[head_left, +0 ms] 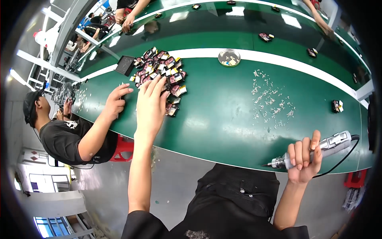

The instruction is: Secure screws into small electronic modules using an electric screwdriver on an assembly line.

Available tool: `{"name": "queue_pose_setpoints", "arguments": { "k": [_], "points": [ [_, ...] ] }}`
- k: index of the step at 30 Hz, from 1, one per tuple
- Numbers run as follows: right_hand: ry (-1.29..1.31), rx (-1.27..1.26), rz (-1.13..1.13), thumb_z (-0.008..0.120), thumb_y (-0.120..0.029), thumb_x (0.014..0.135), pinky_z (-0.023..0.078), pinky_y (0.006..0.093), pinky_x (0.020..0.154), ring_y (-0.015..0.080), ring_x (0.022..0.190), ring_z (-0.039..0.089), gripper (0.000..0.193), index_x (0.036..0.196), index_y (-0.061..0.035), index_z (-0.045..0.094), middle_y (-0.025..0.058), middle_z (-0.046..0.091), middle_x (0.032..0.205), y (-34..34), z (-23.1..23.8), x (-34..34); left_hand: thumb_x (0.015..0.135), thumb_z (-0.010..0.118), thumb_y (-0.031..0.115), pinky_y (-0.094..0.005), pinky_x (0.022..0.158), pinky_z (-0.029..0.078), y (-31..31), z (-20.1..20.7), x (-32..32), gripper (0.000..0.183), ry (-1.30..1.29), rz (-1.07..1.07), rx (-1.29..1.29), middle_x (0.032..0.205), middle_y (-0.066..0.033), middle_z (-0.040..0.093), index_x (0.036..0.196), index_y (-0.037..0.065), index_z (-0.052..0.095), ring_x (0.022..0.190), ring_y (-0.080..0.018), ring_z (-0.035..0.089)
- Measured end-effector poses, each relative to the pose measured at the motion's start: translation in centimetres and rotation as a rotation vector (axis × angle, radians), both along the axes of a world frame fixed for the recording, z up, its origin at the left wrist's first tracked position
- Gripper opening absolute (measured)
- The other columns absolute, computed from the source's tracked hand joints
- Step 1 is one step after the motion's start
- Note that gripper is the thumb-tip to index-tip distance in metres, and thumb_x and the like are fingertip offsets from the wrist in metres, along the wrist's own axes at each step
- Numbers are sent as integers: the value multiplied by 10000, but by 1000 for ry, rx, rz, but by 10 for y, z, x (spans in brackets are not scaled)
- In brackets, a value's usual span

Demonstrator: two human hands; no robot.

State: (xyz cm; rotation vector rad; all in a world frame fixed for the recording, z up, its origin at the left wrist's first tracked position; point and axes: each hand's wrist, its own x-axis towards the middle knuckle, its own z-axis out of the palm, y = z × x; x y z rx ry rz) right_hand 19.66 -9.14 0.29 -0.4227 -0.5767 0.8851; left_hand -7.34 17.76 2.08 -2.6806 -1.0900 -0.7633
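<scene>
Wrapped around the grey body of an electric screwdriver [332, 145], the right hand [303, 157] has a closed hold, fingers curled about the tool. Its bit points left from that grip, low over the near edge of the green tabletop [215, 131], while the cable [346, 157] loops down at the rear end. Well to the left of this grip and farther from the body, the left hand [151, 95] lies over the near side of a pile of small black units [177, 77]; its fingers are fairly straight and its thumb stands apart from them. Whether it has hold of a unit cannot be told, as the back of the hand hides the contact.

Picking from the pile seems the step in hand. To do it well, I judge, the fingers should pinch one unit by its sides and draw it from the near edge, so that its neighbours do not slide. A co-worker's hand [115, 99] is just left of the left hand, so a straight pull toward the body looks safest. The bit is best held clear of the table edge meanwhile.

The left forearm runs nearly straight out from the body, palm downward; the right arm is bent closer in, its palm turned upward.
</scene>
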Motion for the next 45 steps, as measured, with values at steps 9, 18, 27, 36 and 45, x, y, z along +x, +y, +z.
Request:
{"name": "queue_pose_setpoints", "arguments": {
  "k": [9, 18, 27, 36, 45],
  "points": [
    [232, -85, 44, 504, -185, 944, 360, 252, 482, 72, 415, 356, 133, 881, -92, 433, -37, 353, 512, -15, -27, -7, 765, 660, -21, -411, 935, 422, -78, -1, 87, 347, -22, -293, -141, 1154, -126, 559, 1102, 23, 595, 1088, -318, 526],
    [271, -41, 72, 507, -214, 947, 370, 250, 491, 70, 415, 364, 151, 882, -95, 439, -37, 361, 511, -20, -31, -4, 713, 686, -49, -355, 655, 489, -90, -29, 145, 235, -59, -541, -183, 904, -92, 581, 932, -13, 609, 791, -258, 573],
    [269, -28, 74, 505, -216, 949, 372, 251, 496, 71, 418, 366, 153, 878, -94, 448, -38, 361, 514, -22, -31, -3, 753, 633, -30, -363, 631, 473, -81, -29, 151, 138, 132, -629, -30, 839, -103, 530, 864, -23, 552, 744, -259, 547],
    [294, -31, 55, 494, -199, 943, 366, 254, 497, 74, 419, 359, 126, 887, -93, 454, -36, 361, 516, -27, -31, -4, 757, 537, -84, -401, 632, 403, -109, -26, 121, 146, -135, -518, -408, 780, -148, 460, 829, -21, 426, 710, -312, 475],
    [247, 55, -48, 457, -211, 965, 369, 257, 509, 77, 434, 379, 140, 898, -89, 464, -36, 370, 526, -14, 5, -11, 883, 564, -21, -240, 639, 441, -194, -26, 88, 35, -842, -486, -1375, 845, -116, 582, 860, -44, 550, 689, -133, 528]
  ]
}}
